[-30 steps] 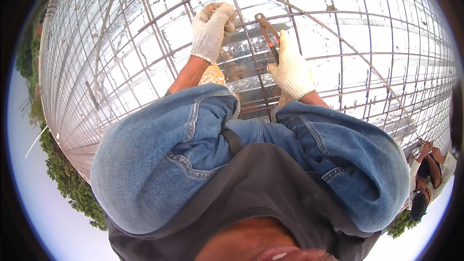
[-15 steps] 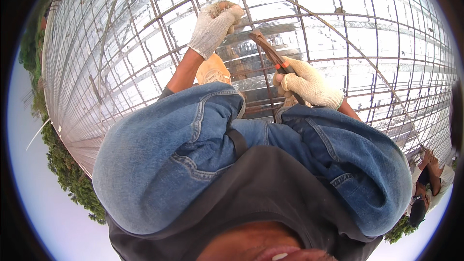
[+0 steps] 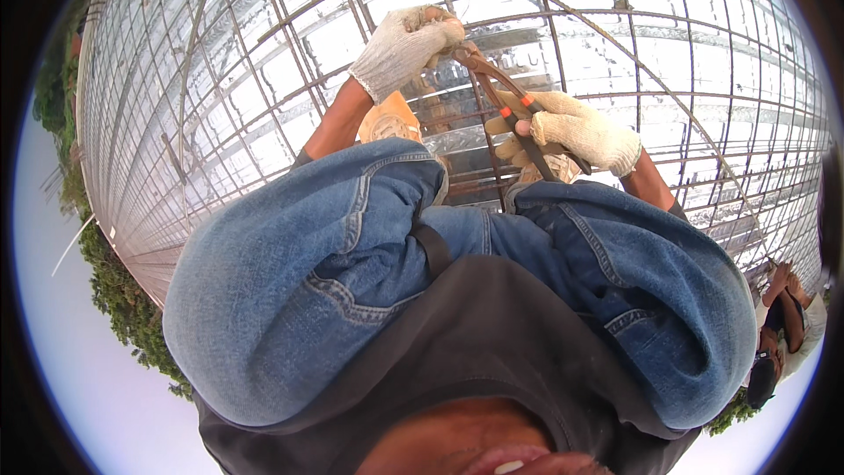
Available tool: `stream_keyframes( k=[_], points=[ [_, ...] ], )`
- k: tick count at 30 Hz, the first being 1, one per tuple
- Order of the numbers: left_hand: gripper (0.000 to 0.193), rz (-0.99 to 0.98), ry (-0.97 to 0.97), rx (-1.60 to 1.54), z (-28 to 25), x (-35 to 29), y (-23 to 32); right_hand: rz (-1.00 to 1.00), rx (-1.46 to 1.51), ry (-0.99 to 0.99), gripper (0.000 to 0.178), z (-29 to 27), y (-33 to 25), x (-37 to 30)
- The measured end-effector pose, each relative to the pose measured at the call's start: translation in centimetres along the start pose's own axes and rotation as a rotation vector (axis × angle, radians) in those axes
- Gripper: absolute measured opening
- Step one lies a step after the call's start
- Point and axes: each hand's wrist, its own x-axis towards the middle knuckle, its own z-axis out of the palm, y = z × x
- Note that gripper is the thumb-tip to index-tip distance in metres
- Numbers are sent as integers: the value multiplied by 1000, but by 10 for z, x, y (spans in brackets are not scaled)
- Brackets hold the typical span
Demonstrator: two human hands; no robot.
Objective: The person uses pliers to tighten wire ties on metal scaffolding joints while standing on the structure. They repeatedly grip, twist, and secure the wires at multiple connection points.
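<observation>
My left hand (image 3: 409,48), in a white knit glove with bare fingertips, is closed at a crossing of the rusty rebar mesh (image 3: 563,13). What its fingers pinch is too small to make out. My right hand (image 3: 585,132), in a cream knit glove, holds a pair of pincers (image 3: 503,86) with black and orange grips. The handles are spread apart, and some of the fingers reach out past them. The brown pincer head lies right beside my left fingertips, at the bars.
Shiny silver sheeting (image 3: 519,44) lies under the mesh. A long bar (image 3: 668,91) crosses the grid diagonally. My tan boot (image 3: 389,119) stands between my knees and the left hand. Another person (image 3: 787,321) crouches at the far right. Trees (image 3: 132,317) border the left edge.
The pincers have moved up and left to my left fingertips, and their handles have spread. My right fingers have loosened around the grips. My left hand has shifted slightly right.
</observation>
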Motion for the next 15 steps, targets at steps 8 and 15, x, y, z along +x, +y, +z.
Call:
stream_keyframes(
  k=[8,15],
  points=[
    [34,-36,-27,43,2,3,-1,2,150,-51,70,-4,5,3],
    [36,-6,-96,111,-4,5,-9,53,56,-36,66,-6,9,8]
  ],
)
